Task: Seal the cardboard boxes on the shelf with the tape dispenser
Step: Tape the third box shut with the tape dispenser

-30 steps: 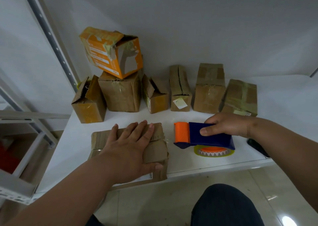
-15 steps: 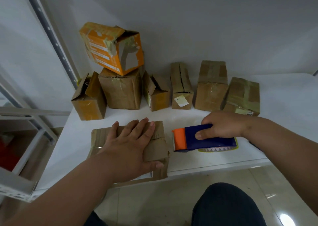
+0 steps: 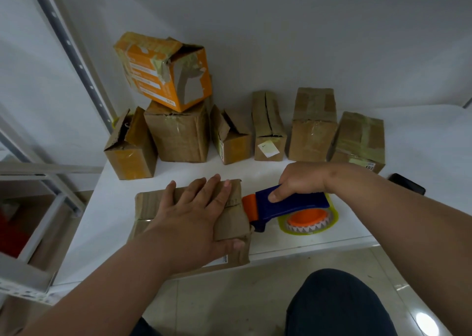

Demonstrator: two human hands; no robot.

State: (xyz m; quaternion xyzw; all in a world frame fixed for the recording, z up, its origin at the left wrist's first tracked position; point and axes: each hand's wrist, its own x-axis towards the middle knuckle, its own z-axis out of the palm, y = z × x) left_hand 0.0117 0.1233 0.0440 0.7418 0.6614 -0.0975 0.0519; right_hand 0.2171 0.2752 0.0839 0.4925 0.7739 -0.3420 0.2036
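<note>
Pressing my left hand flat, fingers straight and spread, I hold down the flat box at the shelf front edge. My right hand grips the tape dispenser, its orange nose touching the box's right end, long axis pointing leftward across the flaps.

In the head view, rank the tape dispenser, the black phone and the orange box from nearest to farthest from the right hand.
1. Tape dispenser: gripped by the right hand.
2. Black phone: on the shelf, far right.
3. Orange box: stacked at back left.
</note>
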